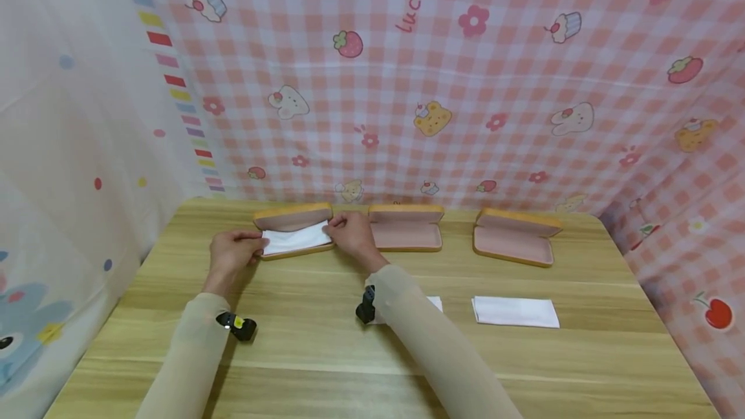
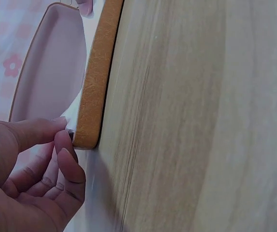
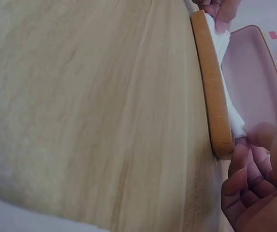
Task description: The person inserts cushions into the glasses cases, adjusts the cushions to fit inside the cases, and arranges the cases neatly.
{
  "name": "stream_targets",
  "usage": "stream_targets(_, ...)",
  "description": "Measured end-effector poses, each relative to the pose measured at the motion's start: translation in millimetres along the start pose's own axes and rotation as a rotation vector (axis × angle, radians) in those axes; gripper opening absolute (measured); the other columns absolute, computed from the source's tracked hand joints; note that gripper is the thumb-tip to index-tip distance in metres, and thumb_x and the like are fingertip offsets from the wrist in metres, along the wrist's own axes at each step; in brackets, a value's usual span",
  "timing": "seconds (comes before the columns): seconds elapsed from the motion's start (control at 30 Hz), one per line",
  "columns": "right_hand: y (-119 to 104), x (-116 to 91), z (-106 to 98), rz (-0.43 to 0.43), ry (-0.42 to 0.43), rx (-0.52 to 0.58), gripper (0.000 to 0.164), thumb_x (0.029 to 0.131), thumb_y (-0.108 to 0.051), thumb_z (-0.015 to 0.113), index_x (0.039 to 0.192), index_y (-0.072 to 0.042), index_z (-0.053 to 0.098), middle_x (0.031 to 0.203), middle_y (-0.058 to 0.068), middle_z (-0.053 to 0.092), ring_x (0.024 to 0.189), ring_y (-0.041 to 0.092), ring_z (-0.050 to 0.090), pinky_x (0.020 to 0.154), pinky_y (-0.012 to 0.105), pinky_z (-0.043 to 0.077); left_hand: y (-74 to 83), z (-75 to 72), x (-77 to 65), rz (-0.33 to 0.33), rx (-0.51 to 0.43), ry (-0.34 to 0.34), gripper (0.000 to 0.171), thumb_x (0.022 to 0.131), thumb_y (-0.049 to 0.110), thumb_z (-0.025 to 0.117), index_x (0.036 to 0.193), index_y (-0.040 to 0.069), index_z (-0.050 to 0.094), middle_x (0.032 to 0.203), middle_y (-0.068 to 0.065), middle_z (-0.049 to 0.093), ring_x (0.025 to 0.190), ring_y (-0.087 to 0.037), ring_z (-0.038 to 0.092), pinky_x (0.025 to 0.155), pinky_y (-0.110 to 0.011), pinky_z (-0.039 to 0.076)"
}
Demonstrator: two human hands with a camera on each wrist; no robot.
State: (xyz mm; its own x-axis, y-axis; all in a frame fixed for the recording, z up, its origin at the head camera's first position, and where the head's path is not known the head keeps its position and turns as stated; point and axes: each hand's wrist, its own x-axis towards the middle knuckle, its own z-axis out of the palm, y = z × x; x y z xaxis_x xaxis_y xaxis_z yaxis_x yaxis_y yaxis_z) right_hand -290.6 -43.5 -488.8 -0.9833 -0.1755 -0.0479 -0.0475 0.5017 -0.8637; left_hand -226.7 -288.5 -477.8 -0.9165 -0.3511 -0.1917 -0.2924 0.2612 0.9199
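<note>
A folded white cloth (image 1: pixel 297 238) lies across the bottom half of the leftmost glasses case (image 1: pixel 293 217), whose pink-lined lid stands raised behind it. My left hand (image 1: pixel 231 251) pinches the cloth's left end between thumb and fingers at the case's corner. At the opposite end, my right hand (image 1: pixel 352 235) pinches the other corner of the cloth. In the left wrist view the case's tan front wall (image 2: pixel 95 77) runs beside the thumb and curled fingers. The right wrist view shows white cloth (image 3: pixel 234 118) bunched along the rim, its end between thumb and fingers.
Two more opened glasses cases, a middle one (image 1: pixel 406 235) and a right one (image 1: pixel 515 246), stand along the table's back. A folded white cloth (image 1: pixel 515 311) lies at the front right; another cloth (image 1: pixel 435 302) is mostly hidden under my right forearm. A checked curtain (image 1: pixel 407 83) hangs behind.
</note>
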Motion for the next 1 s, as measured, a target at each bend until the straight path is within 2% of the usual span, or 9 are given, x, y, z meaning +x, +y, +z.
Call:
stream_targets(0.37,-0.8,0.6,1.7,-0.024,0.051,-0.092,0.013,0.09,-0.026,0.08,0.084,-0.016,0.074,0.078,-0.002,0.072,0.066,0.011,0.062,0.058,0.022,0.046,-0.2,3.9,-0.4,0.048,0.04,0.02,0.026,0.088,0.006,0.078,0.107,-0.009,0.07,0.066,0.007,0.069,0.056,-0.005,0.063,0.052,-0.022,0.055)
stream_targets(0.67,-0.6,2.4,5.5,-0.04,0.086,-0.128,0.013,0.089,-0.023,0.081,0.082,-0.015,0.073,0.075,-0.002,0.071,0.065,0.011,0.06,0.059,0.022,0.046,-5.1,2.4,1.9,0.05,0.035,0.025,0.028,0.088,0.006,0.079,0.109,-0.008,0.069,0.066,0.011,0.068,0.058,-0.004,0.065,0.056,-0.021,0.057)
stream_targets(0.87,1.0,1.6,4.8,-0.041,0.057,-0.15,0.01,0.089,-0.019,0.08,0.086,-0.013,0.073,0.08,0.0,0.073,0.069,0.011,0.063,0.063,0.024,0.051,-7.4,-1.7,1.1,0.052,0.076,0.023,0.029,0.089,0.008,0.077,0.112,-0.008,0.069,0.068,0.01,0.067,0.06,-0.005,0.063,0.057,-0.02,0.057)
stream_targets(1.0,1.4,1.1,-0.1,-0.053,0.027,-0.135,0.006,0.092,-0.015,0.076,0.091,-0.011,0.072,0.085,0.002,0.073,0.073,0.013,0.065,0.065,0.026,0.054,-7.4,-4.9,0.1,0.037,0.059,-0.003,0.028,0.092,0.01,0.075,0.113,-0.008,0.067,0.069,0.008,0.068,0.061,-0.006,0.063,0.058,-0.02,0.057)
